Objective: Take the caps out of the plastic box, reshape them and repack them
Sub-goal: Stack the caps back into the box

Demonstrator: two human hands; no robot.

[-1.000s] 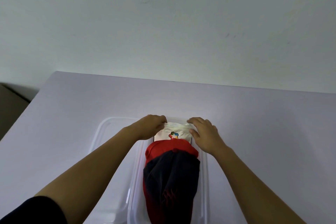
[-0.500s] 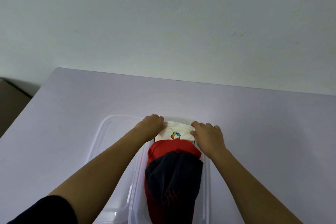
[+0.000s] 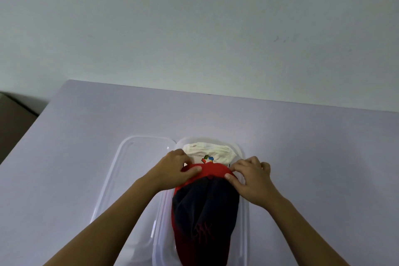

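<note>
A clear plastic box (image 3: pixel 243 218) lies lengthwise on the table in front of me. Inside, at its far end, sits a white cap (image 3: pixel 207 151) with a coloured logo. In front of that cap lies a red and dark navy cap (image 3: pixel 205 209), filling most of the box. My left hand (image 3: pixel 172 170) pinches the red cap's far rim on the left, thumb on top. My right hand (image 3: pixel 251 177) presses the same rim on the right, thumb on the red fabric.
The box's clear lid (image 3: pixel 129 179) lies flat on the table, touching the box's left side. The pale purple table (image 3: pixel 86 125) ends at a white wall behind and drops off at the left, where a brown surface (image 3: pixel 13 119) shows.
Both hands have left the white cap at the far end and come back toward me onto the red cap's far rim. The white cap now lies uncovered.
</note>
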